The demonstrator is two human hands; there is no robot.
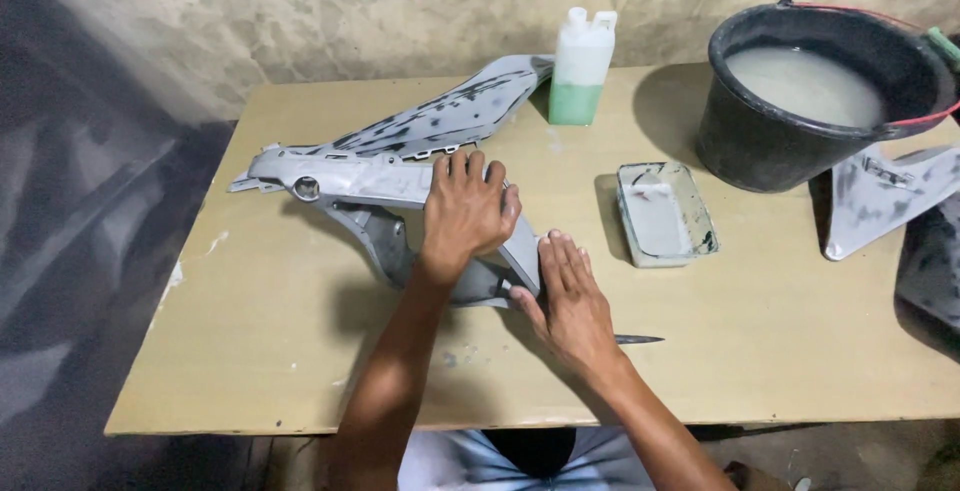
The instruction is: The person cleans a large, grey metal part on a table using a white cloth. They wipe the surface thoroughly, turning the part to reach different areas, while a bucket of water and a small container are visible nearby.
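Panel: my grey matte plastic fairing panel (370, 186), curved, long axis left to right.
Left hand (466, 213): spread, pressing it flat.
Right hand (572, 296): fingers together, flat on its near right edge.

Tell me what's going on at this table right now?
A person is working on a grey plastic body panel lying on the table. The left hand presses flat on top of it while the right hand lies against its lower edge. A shallow tray, a bottle of green liquid and a black bucket of cloudy water stand nearby.
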